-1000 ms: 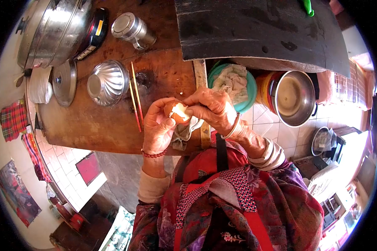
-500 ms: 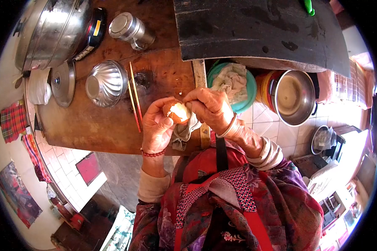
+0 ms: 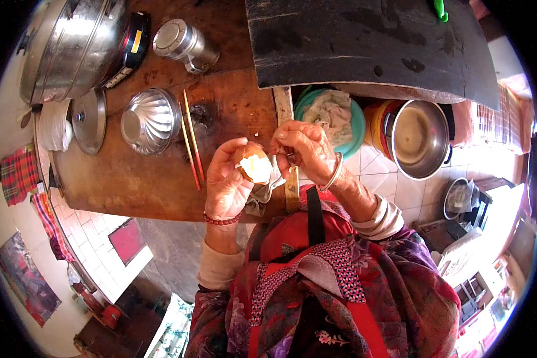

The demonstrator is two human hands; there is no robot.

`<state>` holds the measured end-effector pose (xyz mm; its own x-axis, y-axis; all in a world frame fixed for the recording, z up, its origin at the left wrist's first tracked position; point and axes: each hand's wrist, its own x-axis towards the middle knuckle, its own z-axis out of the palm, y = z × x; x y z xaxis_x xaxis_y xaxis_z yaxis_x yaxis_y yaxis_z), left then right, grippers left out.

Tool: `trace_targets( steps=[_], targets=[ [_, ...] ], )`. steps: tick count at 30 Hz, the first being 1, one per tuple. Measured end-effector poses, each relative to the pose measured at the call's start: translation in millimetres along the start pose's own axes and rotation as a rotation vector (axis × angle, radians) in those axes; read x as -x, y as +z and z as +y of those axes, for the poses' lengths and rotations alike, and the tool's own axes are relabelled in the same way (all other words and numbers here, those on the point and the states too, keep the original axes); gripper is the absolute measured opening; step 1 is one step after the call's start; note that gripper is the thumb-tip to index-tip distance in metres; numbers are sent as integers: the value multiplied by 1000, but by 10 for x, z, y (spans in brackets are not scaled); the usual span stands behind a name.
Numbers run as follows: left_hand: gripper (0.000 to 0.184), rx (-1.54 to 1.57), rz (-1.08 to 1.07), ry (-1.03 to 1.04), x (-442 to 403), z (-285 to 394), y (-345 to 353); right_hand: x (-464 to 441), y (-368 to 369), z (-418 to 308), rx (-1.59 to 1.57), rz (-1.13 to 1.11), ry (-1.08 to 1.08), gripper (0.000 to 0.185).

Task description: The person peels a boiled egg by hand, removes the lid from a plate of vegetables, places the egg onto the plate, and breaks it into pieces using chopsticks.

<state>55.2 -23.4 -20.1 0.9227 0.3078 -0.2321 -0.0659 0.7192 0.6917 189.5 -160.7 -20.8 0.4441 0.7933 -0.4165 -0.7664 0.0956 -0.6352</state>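
Egg (image 3: 253, 165): more white shows through the opening in the brown shell than in the earlier frames; it is held up over the near part of the wooden table (image 3: 125, 182).
Change: the right hand (image 3: 307, 152) has drawn off to the right and is now apart from the egg, where before its fingertips were at the shell.
Left hand: this hand (image 3: 225, 184) is raised with the palm turned partly up, fingers and thumb curled around the egg's left side, open only as wide as the egg.
Right hand: wrist bent, knuckles up, fingers curled inward just right of the egg; whether the fingertips meet or pinch a shell bit, I cannot tell.
Wrists: red beaded bracelet (image 3: 222, 221) on the left, smooth pale bangle (image 3: 334, 172) on the right.
Shell: brown, with a jagged edge around glossy white.
Cloth: crumpled greyish cloth (image 3: 262, 198) on the table, just behind the egg in view.
Chopsticks: slim pair (image 3: 192, 140), pale at the far ends and red at the near ends, left of the egg.
Bowl: fluted, shiny metal bowl (image 3: 146, 122), upside down, further left.
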Motion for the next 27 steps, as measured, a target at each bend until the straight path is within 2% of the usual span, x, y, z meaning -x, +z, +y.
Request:
trace_targets(
  steps=[4,7,10,12,13,17,19,27],
  targets=[
    [62,18,40,-54,3,6,30,-27,-26,96,-80,-46,-6,13],
    [63,-12,68,-66,13,9,33,-10,5,61,-28,-7,-39,16],
    [65,-107,34,-27,25,4,46,-9,-18,46,146,-102,-61,21],
    [66,-145,64,-22,25,7,78,17,36,11,656,-68,-339,26],
    [66,-184,97,-16,29,12,87,14,31,9,731,-82,-428,31],
    [64,-178,119,-21,44,33,52,-27,6,47,777,-76,-545,29],
    [63,-179,121,-15,32,29,39,-29,33,7,981,-76,-759,28],
    [58,-198,169,-27,19,48,94,-24,98,21,1055,-22,-806,21]
  ],
)
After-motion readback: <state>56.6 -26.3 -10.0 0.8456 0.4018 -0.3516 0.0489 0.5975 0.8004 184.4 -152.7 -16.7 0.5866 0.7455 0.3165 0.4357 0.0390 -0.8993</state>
